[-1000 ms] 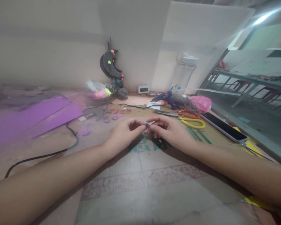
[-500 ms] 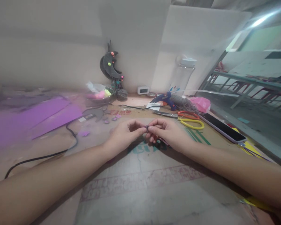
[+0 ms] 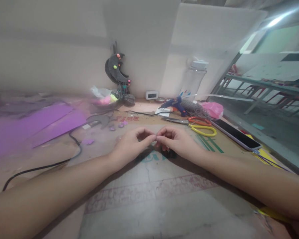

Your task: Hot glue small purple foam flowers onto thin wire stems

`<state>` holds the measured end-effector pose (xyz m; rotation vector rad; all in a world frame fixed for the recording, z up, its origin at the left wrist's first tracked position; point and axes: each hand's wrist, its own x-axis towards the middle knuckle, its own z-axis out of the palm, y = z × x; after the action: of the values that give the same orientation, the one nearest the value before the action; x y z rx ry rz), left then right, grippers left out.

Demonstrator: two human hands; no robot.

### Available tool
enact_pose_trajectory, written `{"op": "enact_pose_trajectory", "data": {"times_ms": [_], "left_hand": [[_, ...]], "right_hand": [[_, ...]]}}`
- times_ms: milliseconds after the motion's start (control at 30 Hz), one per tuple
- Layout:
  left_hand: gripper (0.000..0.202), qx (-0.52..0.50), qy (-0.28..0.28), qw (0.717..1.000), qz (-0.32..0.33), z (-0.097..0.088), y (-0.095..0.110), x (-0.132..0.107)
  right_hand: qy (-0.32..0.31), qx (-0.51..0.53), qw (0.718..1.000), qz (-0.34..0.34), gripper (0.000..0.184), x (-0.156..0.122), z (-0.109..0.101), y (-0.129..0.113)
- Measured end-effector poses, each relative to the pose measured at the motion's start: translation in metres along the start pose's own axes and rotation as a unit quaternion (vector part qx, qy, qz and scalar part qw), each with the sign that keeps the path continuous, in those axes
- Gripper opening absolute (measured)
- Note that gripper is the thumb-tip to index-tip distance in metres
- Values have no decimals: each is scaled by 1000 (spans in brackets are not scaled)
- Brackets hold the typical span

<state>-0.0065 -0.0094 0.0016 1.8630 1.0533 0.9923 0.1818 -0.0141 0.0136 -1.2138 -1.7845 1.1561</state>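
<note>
Above the cardboard, my left hand (image 3: 133,143) and my right hand (image 3: 178,142) meet at their fingertips. Each pinches with thumb and forefinger, and the tips touch or nearly touch. Whatever lies between them is too small and too covered to name. The other fingers of my right hand curl under the palm. Beneath both hands is a printed cardboard sheet (image 3: 144,196). Just beyond my right hand lie scissors (image 3: 202,130) with one yellow and one orange handle loop. Small purple cut pieces (image 3: 87,141) sit to the left of my left hand.
Purple sheets (image 3: 57,122) and a black cord (image 3: 37,168) are at left. Along the back stand a grey crescent ornament (image 3: 116,68), a small digital clock (image 3: 151,95) and a clear bottle (image 3: 193,81). A blue glue gun (image 3: 179,105), grey yarn (image 3: 194,109) and a phone (image 3: 235,134) lie at right.
The small dark thing that showed between my fingertips is now hidden. My fingertips have drawn closer together, and the view has shifted very slightly.
</note>
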Motion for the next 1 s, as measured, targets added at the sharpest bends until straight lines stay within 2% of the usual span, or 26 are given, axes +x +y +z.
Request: {"op": "enact_pose_trajectory", "data": {"times_ms": [167, 300, 433, 600, 700, 800, 1000], "left_hand": [[26, 7, 21, 999, -27, -1, 2, 0], [24, 11, 49, 999, -21, -1, 2, 1], [23, -13, 31, 999, -16, -1, 0, 2], [34, -28, 7, 1000, 7, -2, -2, 3], [27, -32, 5, 999, -7, -1, -1, 3], [22, -20, 18, 999, -28, 0, 1, 2], [21, 23, 46, 998, -26, 1, 2, -1]], "right_hand": [[-16, -27, 999, -38, 16, -2, 0, 1], [-14, -47, 998, -35, 22, -2, -1, -2], [-5, -55, 998, -33, 18, -2, 0, -2], [29, -58, 996, -66, 17, 0, -1, 2], [44, -63, 994, -73, 18, 0, -3, 3], [43, -60, 995, -68, 19, 0, -4, 0], [26, -28, 999, -28, 22, -2, -2, -4]]}}
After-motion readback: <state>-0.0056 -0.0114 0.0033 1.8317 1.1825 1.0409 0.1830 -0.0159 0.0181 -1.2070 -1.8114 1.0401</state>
